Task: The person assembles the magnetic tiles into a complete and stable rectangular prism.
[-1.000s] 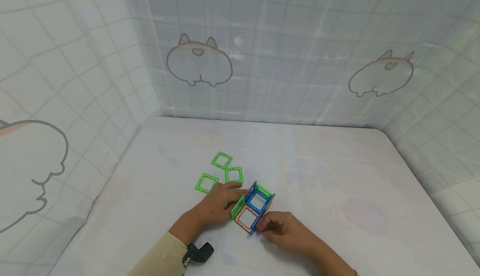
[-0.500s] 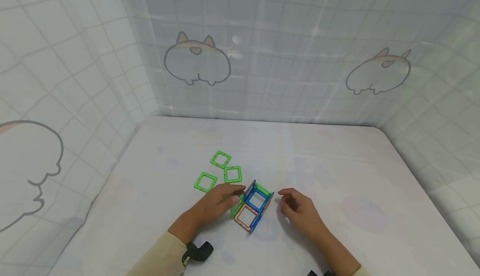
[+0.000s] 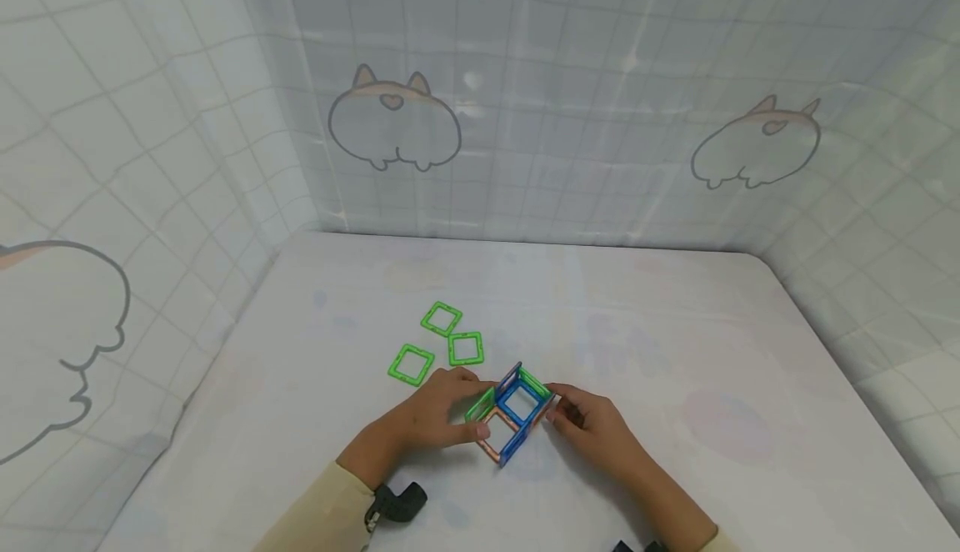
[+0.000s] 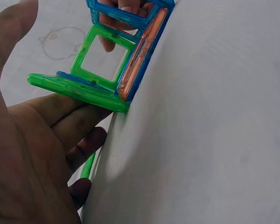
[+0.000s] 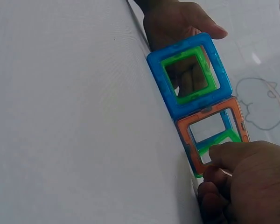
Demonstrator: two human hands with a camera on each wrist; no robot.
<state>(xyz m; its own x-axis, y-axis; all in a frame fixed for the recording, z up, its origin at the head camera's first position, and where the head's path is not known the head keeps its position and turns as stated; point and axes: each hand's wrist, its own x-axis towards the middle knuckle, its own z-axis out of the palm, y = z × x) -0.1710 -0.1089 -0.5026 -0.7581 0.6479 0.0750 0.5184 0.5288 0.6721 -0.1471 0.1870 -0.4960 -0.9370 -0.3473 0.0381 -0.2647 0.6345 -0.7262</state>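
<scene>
Three white curtain walls (image 3: 540,2) with grey grid lines fill the upper part and both sides of the head view. Below them a pale, faintly patterned table (image 3: 637,318) spreads across the lower half. Two cartoon animal drawings (image 3: 395,122) sit at upper left and upper right, and part of another at the left edge. A beige sleeve (image 3: 318,510) enters at lower left. The left hand (image 3: 431,410), just below centre, is spread wide, its thumb well apart from fingers that touch the outside of a green upright tile. To its right, the right hand (image 3: 596,423) has a narrow grip, thumb and finger pinching a corner of the tile structure (image 3: 512,415). That structure stands on the table between both hands, with a blue and an orange floor tile and green, blue and orange uprights. Three loose green tiles (image 3: 466,348) lie flat near its upper left.
</scene>
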